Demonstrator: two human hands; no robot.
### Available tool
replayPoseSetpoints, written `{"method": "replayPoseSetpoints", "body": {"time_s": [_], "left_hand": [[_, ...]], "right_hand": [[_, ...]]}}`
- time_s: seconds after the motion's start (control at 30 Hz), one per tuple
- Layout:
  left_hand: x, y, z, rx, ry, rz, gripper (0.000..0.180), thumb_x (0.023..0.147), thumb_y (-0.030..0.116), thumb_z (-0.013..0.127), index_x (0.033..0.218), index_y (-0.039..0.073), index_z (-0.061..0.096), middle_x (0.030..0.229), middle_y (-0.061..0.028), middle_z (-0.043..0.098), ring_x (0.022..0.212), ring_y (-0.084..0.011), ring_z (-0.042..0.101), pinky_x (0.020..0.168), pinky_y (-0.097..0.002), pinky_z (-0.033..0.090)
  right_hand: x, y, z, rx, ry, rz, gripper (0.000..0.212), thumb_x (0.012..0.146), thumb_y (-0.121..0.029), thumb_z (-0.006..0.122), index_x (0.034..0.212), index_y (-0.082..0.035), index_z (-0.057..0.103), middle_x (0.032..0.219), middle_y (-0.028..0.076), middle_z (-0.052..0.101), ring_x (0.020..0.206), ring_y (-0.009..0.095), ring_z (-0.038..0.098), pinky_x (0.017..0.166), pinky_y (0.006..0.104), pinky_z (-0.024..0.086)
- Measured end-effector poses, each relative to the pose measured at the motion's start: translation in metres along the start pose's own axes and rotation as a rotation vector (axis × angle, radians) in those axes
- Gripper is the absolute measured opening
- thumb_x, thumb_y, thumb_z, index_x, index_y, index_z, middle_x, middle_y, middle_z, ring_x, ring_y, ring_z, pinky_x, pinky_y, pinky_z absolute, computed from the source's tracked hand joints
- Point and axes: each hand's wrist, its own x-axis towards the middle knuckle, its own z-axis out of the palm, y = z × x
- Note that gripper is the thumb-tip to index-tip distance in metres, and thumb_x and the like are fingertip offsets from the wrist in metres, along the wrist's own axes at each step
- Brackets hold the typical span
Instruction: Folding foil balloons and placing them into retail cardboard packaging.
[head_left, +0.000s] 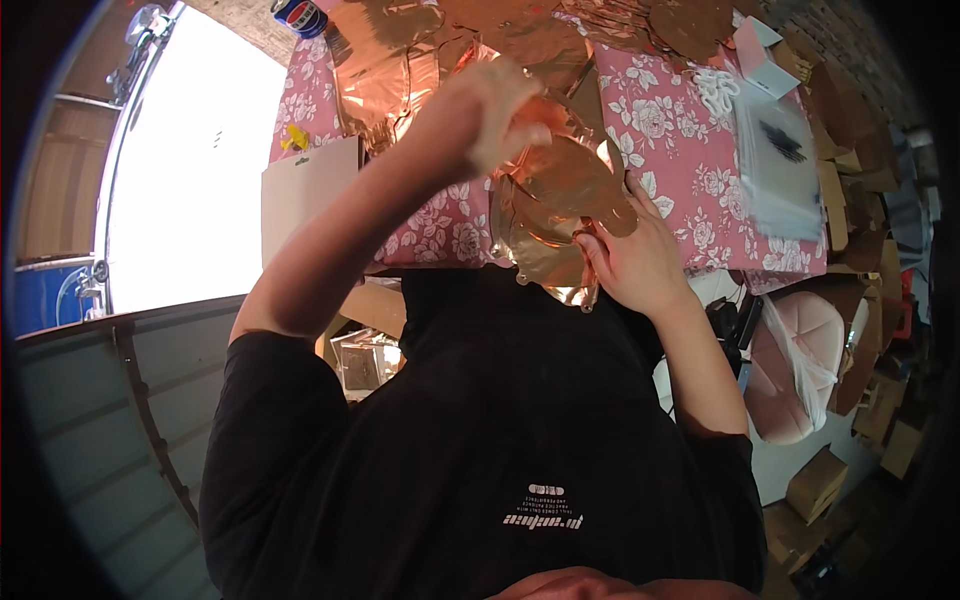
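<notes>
A flat, shiny copper-coloured foil balloon (568,180), uninflated and with rounded edges, lies near the table's front edge. My right hand (643,262) grips its right side, thumb on top and fingers at the edge. My left hand (505,115) is over its far left part, smeared by motion. One finger or the thumb stands off to the right, but whether this hand holds anything cannot be made out. More copper foil balloons (385,85) lie flat beyond my left arm, and others (690,28) are piled at the far right.
The table has a pink floral cloth (650,110). A blue can (300,17) stands far left, above a yellow clip-like object (295,138) and a beige card (295,205). White cord (716,92), a white box (765,60) and clear plastic bags (780,180) lie at right, near cardboard boxes (818,478).
</notes>
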Motion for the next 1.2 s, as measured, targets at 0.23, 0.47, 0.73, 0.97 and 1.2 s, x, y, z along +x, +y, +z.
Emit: {"method": "replayPoseSetpoints", "body": {"time_s": [0.23, 0.47, 0.73, 0.97, 1.2], "left_hand": [[-0.051, 0.024, 0.0, 0.062, -0.206, 0.028, 0.057, 0.085, 0.031, 0.087, 0.134, 0.004, 0.073, 0.125, -0.0189, 0.068, 0.12, -0.036, 0.066, 0.101, -0.0452, 0.056], [-0.076, 0.035, 0.01, 0.161, -0.078, -0.046, 0.02, 0.093, 0.013, 0.071, 0.111, 0.004, 0.074, 0.101, -0.0145, 0.068, 0.09, -0.0361, 0.071, 0.077, -0.0481, 0.058], [-0.092, 0.033, 0.008, -0.011, 0.098, -0.5, 0.013, 0.097, 0.016, 0.069, 0.104, 0.005, 0.071, 0.095, -0.0193, 0.072, 0.084, -0.0445, 0.07, 0.073, -0.053, 0.054], [-0.13, 0.031, 0.012, 0.26, 0.101, -0.242, 0.023, 0.106, 0.013, 0.06, 0.126, 0.004, 0.067, 0.118, -0.0234, 0.07, 0.108, -0.0451, 0.068, 0.089, -0.0527, 0.055], [-0.169, 0.026, 0.006, 0.019, 0.188, -0.561, 0.042, 0.11, 0.014, 0.057, 0.148, -0.003, 0.057, 0.142, -0.0213, 0.068, 0.129, -0.0343, 0.068, 0.113, -0.0462, 0.053]], "right_hand": [[0.001, -0.001, -0.002, 0.013, -0.017, 0.0, 0.03, 0.103, -0.024, 0.069, 0.127, -0.007, 0.072, 0.139, 0.019, 0.069, 0.135, 0.042, 0.061, 0.131, 0.0556, 0.036], [0.0, -0.004, -0.008, -0.007, -0.035, 0.01, 0.033, 0.099, -0.018, 0.072, 0.128, -0.001, 0.071, 0.143, 0.021, 0.065, 0.146, 0.039, 0.055, 0.133, 0.0538, 0.033], [0.0, -0.001, 0.0, -0.018, -0.036, 0.008, 0.047, 0.101, -0.019, 0.07, 0.143, 0.0, 0.066, 0.157, 0.015, 0.06, 0.158, 0.033, 0.045, 0.135, 0.0519, 0.029], [0.0, 0.0, 0.001, -0.027, -0.058, 0.003, 0.049, 0.103, -0.021, 0.07, 0.147, 0.0, 0.065, 0.162, 0.013, 0.057, 0.158, 0.031, 0.045, 0.135, 0.051, 0.029], [-0.001, 0.0, 0.001, -0.026, -0.044, 0.004, 0.049, 0.103, -0.022, 0.071, 0.146, -0.001, 0.066, 0.161, 0.012, 0.059, 0.158, 0.03, 0.046, 0.134, 0.0507, 0.03]]}}
